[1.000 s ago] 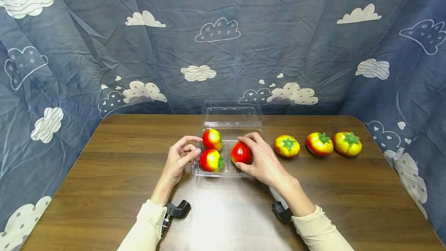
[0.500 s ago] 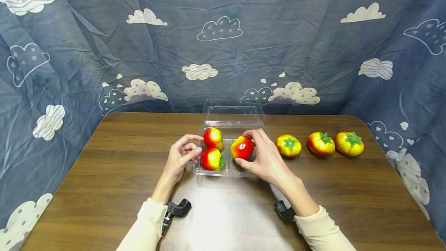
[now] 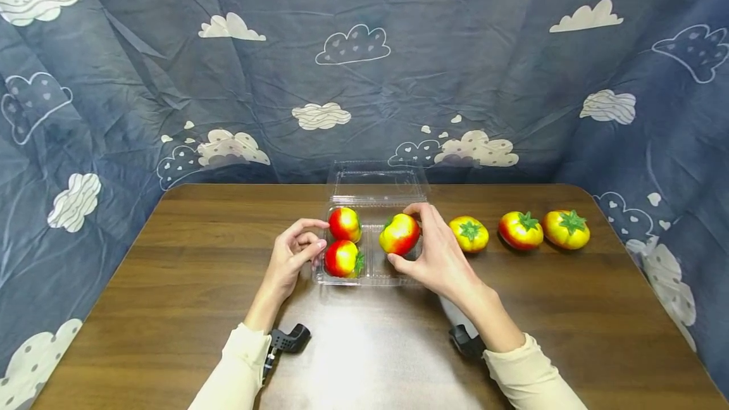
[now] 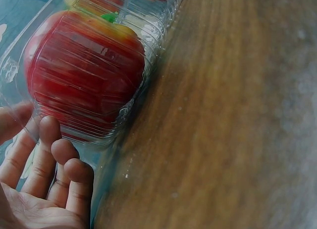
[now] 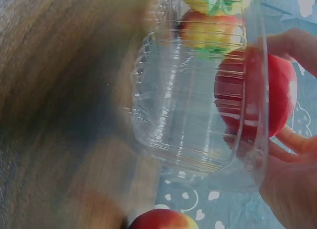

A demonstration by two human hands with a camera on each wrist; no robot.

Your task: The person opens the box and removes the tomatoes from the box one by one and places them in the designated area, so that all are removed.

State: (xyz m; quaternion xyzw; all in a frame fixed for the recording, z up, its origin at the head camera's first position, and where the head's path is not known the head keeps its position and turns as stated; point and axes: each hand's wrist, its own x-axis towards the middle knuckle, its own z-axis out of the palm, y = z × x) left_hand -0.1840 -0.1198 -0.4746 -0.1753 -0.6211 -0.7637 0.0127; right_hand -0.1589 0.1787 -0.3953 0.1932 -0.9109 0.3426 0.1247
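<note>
A clear hinged plastic box (image 3: pixel 393 281) stands mid-table, its lid (image 3: pixel 378 185) raised behind it. Two red-and-yellow fruits with green leafy tops, an upper one (image 3: pixel 344 225) and a lower one (image 3: pixel 340 258), lie in its left compartment. My right hand (image 3: pixel 440 259) grips a third fruit (image 3: pixel 400 234) between thumb and fingers over the right compartment. In the right wrist view part of this fruit (image 5: pixel 282 87) shows above the rim. At the box's left edge, my left hand (image 3: pixel 290 257) pinches the rim by thumb and index finger; its other fingers (image 4: pixel 78 170) curl beside the wall.
Three more such fruits sit in a row on the wooden table (image 3: pixel 171 283) right of the box: a near one (image 3: pixel 469 234), a middle one (image 3: pixel 521 230) and a far one (image 3: pixel 566 230). A blue cloud-patterned curtain (image 3: pixel 256 100) hangs behind the table.
The fruit in my right hand has turned from its red side to a yellow-and-red side, its green top now at the left, and has risen slightly. My left hand has stayed at the box's edge.
</note>
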